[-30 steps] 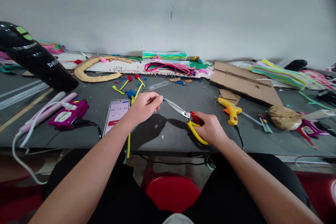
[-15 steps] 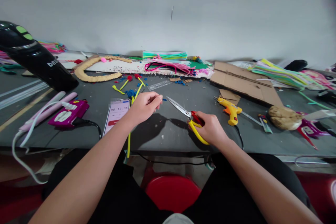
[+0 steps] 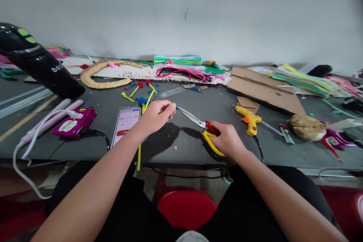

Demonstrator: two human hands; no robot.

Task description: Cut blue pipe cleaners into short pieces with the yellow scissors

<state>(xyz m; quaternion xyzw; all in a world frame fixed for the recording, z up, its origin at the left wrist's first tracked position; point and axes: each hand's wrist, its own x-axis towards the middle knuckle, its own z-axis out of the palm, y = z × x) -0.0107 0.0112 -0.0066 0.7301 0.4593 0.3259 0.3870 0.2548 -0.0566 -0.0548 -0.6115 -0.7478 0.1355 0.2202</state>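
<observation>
My right hand [image 3: 227, 139] grips the yellow and red handles of a pair of scissors [image 3: 198, 123] just above the dark table [image 3: 181, 143]. The blades point left, their tips at the fingertips of my left hand [image 3: 154, 116]. That hand is pinched on a small blue piece [image 3: 177, 108] that pokes out at the blade tips. A long yellow pipe cleaner [image 3: 141, 132] runs under my left wrist and hangs over the table's front edge.
A phone [image 3: 125, 123] showing a timer lies left of my left hand. A yellow glue gun [image 3: 248, 120] sits right of the scissors, cardboard [image 3: 263, 89] behind it. A black hair dryer [image 3: 34, 62], a pink device [image 3: 72, 123] and piles of pipe cleaners [image 3: 181, 69] surround the area.
The scissors opened slightly and drew back half a second ago; now the blades are closed on the blue piece at my left fingertips again. My left hand has stayed put.
</observation>
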